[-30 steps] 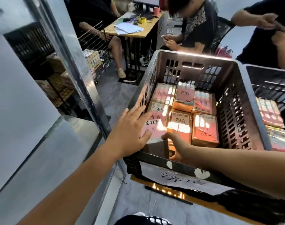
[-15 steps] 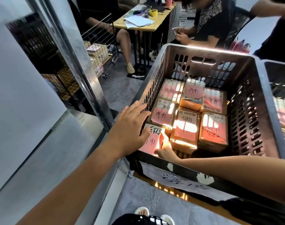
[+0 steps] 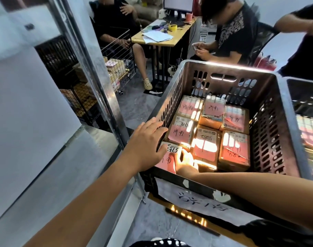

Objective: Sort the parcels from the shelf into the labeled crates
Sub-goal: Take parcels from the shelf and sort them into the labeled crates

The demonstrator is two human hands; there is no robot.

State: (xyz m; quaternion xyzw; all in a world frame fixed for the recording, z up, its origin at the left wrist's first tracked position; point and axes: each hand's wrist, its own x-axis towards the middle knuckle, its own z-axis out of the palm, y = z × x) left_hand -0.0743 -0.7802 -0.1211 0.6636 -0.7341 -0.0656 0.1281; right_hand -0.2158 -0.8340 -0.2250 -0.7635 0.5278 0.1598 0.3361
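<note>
Seems well along: 6 brown cardboard parcels with pink notes (image 3: 234,150) packed inside dark slotted plastic crate (image 3: 223,65); pressing 7th parcel (image 3: 167,158) into crate's near-left corner under spread, flat left hand (image 3: 146,147); cannot tell grip of right hand (image 3: 183,161) beside it for glare; shelf leftovers unseen

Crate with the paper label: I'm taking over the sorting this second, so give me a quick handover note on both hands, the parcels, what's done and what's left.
Left hand: open, fingers spread, thumb on the near-left parcel.
Right hand: inside the crate, at that parcel's right edge; glare hides its grip.
Done: six other parcels lie flat in the crate; the seventh sits at the near-left corner with both hands on it.
Left: let go, pull both hands out and fetch the next parcel. How many remain to sort is not visible.
</note>
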